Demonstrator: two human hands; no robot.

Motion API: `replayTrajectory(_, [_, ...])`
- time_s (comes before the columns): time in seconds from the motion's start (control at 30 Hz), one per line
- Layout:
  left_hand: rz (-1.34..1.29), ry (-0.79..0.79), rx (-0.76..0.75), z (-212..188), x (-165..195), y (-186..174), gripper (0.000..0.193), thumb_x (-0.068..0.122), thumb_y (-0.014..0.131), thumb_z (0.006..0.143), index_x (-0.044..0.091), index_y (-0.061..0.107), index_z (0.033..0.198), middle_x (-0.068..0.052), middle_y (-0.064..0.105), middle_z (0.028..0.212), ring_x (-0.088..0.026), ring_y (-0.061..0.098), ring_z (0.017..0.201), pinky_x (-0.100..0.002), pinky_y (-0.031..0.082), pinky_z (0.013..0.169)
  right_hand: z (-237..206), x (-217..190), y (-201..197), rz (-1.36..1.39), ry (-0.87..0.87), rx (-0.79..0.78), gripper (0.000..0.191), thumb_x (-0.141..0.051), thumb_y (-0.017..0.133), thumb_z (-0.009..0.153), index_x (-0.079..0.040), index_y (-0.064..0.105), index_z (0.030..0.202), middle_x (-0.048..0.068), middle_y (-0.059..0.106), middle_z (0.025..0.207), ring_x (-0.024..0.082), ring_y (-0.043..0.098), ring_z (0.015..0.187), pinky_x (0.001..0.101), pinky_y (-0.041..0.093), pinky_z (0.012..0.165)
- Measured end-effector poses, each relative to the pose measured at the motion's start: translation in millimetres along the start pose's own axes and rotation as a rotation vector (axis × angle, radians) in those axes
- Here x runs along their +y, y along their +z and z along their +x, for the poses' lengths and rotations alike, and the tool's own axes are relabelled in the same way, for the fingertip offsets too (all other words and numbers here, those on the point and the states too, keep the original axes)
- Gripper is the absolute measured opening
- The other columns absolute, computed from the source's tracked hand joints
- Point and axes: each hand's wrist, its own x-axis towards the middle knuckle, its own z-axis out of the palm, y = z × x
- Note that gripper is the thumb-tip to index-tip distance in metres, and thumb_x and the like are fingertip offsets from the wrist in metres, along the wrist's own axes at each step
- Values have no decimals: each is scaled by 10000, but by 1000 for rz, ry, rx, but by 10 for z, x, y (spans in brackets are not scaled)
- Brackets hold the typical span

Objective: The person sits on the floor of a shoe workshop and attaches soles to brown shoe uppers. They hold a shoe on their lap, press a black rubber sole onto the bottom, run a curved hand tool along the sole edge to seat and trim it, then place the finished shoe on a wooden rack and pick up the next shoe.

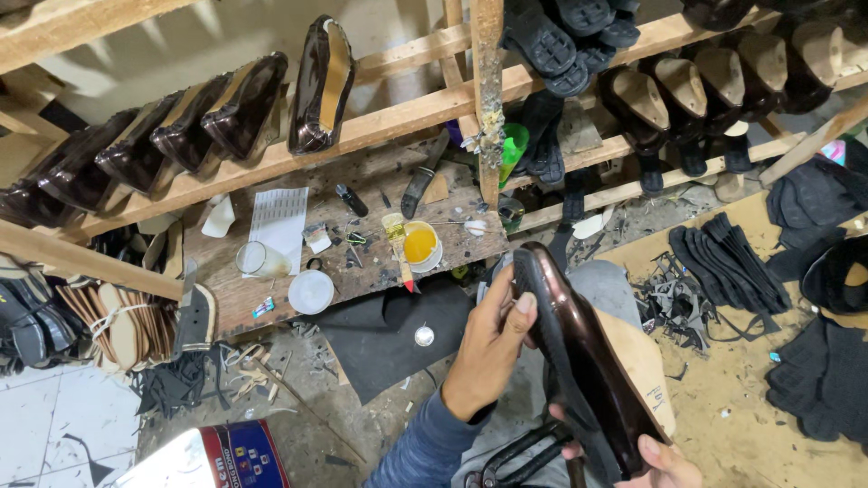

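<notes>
Workshop view from above. The left hand (493,348) grips the toe end of a glossy dark brown shoe upper on its last (588,357), thumb laid over the black rim and fingers curled behind, so its grip is pressed together on the shoe. The right hand (665,461) supports the heel end from below at the lower edge of the frame; only a few fingertips show, closed against the shoe. Held between both hands, the shoe lies tilted with its pale insole side (637,361) turned up and outward, above the person's lap, an attitude that appears to expose the bottom edge for inspection or working. A pair of black-handled pincers (520,456) rests just below the left forearm, within easy reach. Ahead lies the wooden bench (362,271), carrying a small pot of yellow glue (420,244) with a brush (398,244) beside it, a clear glass (258,260), a white lid (311,292), a sheet of paper (278,226) and scattered small tools, all near enough for reaching from the seat. On the slanted wooden rack (271,163) above, a row of similar glossy uppers (235,113) stands tipped on edge, apparently stored to stay separate. Black soles (565,36) and further lasted shoes (696,77) fill the rack at right; black cut pieces (732,262) lie on the littered floor.
</notes>
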Motion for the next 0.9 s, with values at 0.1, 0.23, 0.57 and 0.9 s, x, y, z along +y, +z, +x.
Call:
replayTrajectory(0.1, [-42, -79, 15, -10, 97, 34, 548, 335, 563, 1058, 37, 469, 1508, 14, 632, 939, -37, 535, 762, -215, 463, 627, -2, 52, -5, 112, -13, -38, 991, -279, 674, 848, -6, 159, 1650, 380, 340, 1564, 624, 477, 1303, 607, 554, 839])
replayTrajectory(0.23, [-43, -125, 33, -17, 203, 54, 550, 315, 587, 1038, 46, 477, 1505, 10, 660, 932, -33, 545, 744, -208, 445, 600, -14, 95, -35, 125, 36, -11, 1006, -303, 691, 846, -53, 161, 1664, 389, 362, 1538, 606, 492, 1277, 577, 564, 807])
replayTrajectory(0.57, [233, 295, 136, -19, 276, 106, 627, 409, 433, 1112, -33, 368, 1552, -129, 557, 1416, -214, 522, 1326, -329, 355, 1153, 78, 77, -152, -229, -109, -54, 793, -258, 703, 882, -135, 289, 1546, 323, 402, 1529, 565, 536, 1274, 580, 539, 914])
replayTrajectory(0.9, [-678, 65, -162, -67, 90, -47, 617, 479, 594, 1064, -2, 491, 1436, -244, 624, 1333, -306, 641, 1241, -435, 512, 1111, -37, 108, -697, -1859, -1328, 25, 389, -175, 716, 903, -299, 620, 1258, 255, 524, 1393, 488, 586, 1209, 549, 501, 1058])
